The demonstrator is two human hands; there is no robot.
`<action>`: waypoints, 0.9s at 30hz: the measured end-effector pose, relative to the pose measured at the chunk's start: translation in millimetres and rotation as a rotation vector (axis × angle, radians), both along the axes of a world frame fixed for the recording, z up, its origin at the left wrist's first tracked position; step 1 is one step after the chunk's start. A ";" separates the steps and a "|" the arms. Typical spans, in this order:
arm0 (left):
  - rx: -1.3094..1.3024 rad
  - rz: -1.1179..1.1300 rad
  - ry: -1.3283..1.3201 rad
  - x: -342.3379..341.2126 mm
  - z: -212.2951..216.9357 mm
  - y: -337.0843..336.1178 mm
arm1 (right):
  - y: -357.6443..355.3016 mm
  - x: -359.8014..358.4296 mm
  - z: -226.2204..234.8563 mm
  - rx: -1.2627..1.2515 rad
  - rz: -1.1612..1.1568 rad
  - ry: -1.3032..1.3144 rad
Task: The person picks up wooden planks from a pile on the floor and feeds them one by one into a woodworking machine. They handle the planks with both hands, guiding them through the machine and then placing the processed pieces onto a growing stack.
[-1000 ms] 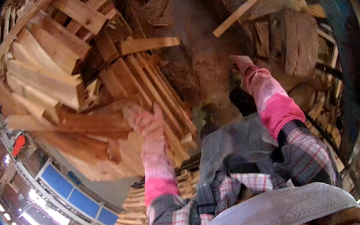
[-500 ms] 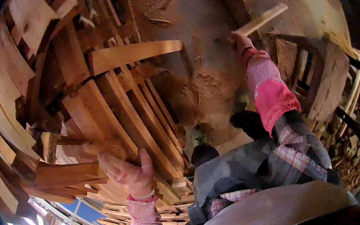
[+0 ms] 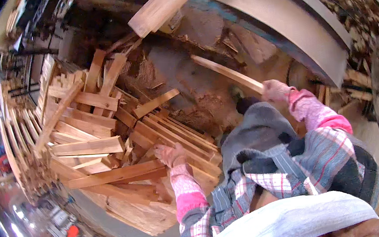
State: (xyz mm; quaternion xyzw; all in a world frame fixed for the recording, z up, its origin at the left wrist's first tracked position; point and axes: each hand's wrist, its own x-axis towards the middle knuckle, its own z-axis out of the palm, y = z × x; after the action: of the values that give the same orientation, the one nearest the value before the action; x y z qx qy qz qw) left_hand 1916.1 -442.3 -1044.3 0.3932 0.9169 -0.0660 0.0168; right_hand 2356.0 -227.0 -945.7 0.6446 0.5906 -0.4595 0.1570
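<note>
My right hand (image 3: 277, 90), in a glove, is closed round the near end of a narrow wooden strip (image 3: 229, 74), which points away to the upper left above the floor. My left hand (image 3: 171, 155) is over the wood pile, fingers spread with the thumb apart. Its fingertips are at the right end of a wooden board (image 3: 116, 175), seeming to touch it. Beside that hand, several long planks (image 3: 177, 136) lie side by side on the pile. A short loose piece (image 3: 157, 102) rests across their far ends.
A heap of mixed boards (image 3: 86, 121) spreads to the left. A large timber (image 3: 171, 4) juts in at the top, next to a machine table with a blue edge (image 3: 277, 22). Sawdust lies on the floor (image 3: 174, 68). Scrap wood (image 3: 356, 8) is piled far right.
The view has swung, bringing the machine table and large timber into sight. My right hand still holds the strip, now nearer my body. My left hand remains over the pile, by the board's end.
</note>
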 end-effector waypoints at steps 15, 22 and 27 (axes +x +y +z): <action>0.609 -0.596 -0.595 129.2 279.6 235.7 | -171.7 304.8 84.1 -0.080 -0.928 -0.202; 0.425 -0.922 0.004 165.4 368.4 417.9 | 19.5 376.5 94.4 0.387 -0.773 -0.459; 0.057 -0.827 -0.276 172.3 384.3 442.3 | 23.6 432.6 66.8 0.190 -0.513 -0.296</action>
State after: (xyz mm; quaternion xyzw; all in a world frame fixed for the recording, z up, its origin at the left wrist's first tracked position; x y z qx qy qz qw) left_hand 2088.4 0.0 -660.0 0.7329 0.6728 0.0111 0.1005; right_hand 2788.6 -203.5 -878.9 0.8442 0.4198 -0.3279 0.0591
